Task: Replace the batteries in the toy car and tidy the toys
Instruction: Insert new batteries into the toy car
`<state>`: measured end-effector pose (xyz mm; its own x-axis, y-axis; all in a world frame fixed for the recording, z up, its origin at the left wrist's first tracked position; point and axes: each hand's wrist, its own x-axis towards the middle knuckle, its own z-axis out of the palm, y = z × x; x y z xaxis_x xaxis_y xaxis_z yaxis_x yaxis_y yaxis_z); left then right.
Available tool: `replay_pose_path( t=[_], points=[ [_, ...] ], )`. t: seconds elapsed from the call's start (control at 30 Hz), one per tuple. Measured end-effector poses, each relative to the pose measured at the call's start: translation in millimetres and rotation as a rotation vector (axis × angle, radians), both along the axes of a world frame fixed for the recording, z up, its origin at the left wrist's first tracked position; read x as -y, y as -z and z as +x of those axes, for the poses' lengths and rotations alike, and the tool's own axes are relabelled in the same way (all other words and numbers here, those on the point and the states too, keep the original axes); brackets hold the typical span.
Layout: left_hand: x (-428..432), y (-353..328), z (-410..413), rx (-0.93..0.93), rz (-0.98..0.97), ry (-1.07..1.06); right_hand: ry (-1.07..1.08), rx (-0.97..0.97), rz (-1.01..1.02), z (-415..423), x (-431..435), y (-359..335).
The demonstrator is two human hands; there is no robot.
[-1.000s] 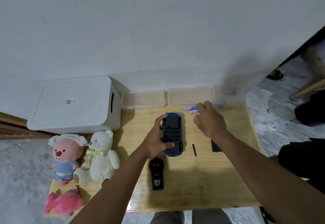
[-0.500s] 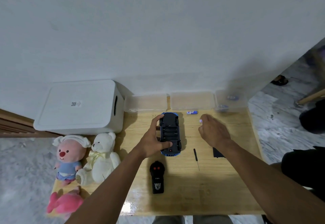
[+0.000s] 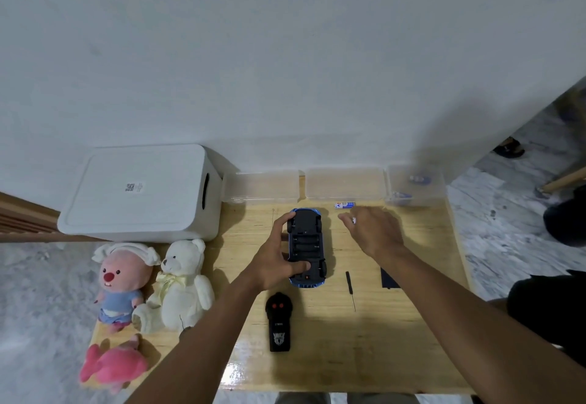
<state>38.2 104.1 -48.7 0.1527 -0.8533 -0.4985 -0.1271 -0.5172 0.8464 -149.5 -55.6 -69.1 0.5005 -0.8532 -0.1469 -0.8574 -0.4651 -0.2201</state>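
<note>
Squarely in the middle of the wooden surface lies the toy car, blue, upside down, its open battery bay facing up. The left hand holds the car from its left side, fingers curled over the far end and thumb pressed on the near end, so that side of the body is hidden. The right hand hovers just right of the car's far end, fingers bent, pinching a battery of which only a small white end shows. A second battery lies on the surface just beyond that hand, against the middle one of three clear boxes lined up along the wall; the rightmost holds what look like more batteries, though they are blurred.

Near the right forearm, a screwdriver lies between the car and a black cover, which the forearm partly hides. A black remote sits just on the near side of the car, between the two forearms. At the left, a lidded white bin stands against the wall, with a pink beaver doll, a white teddy bear and a pink plush in front of it.
</note>
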Motion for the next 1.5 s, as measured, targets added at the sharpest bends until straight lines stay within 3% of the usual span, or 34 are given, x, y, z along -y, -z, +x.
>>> replay_pose_path(
  t=[0.3,0.83,0.9,1.03,1.13,1.27,1.5],
  points=[
    [-2.7,0.6,0.0,-0.021,0.006,-0.034,-0.144,-0.082,-0.252,3.8,-9.1,11.3],
    [-2.5,0.5,0.8,-0.009,-0.017,-0.028,-0.23,-0.23,-0.1,1.6,3.7,14.0],
    [-2.4,0.8,0.5,-0.009,-0.019,-0.023,-0.221,-0.171,-0.059,2.3,3.4,12.1],
    [-1.2,-1.6,-1.2,0.005,-0.019,-0.002,0.047,0.222,0.219,5.9,-3.5,-5.9],
    [1.6,-3.2,-4.3,0.005,-0.024,0.003,0.052,0.419,0.394,8.8,-14.6,-28.3],
    [7.8,-10.0,-10.8,0.0,-0.031,-0.005,-0.107,0.477,0.486,16.0,-32.5,-51.2],
    [8.3,-18.7,-16.3,-0.008,-0.053,-0.015,-0.108,0.514,0.495,20.1,-46.0,-51.1]
  ],
)
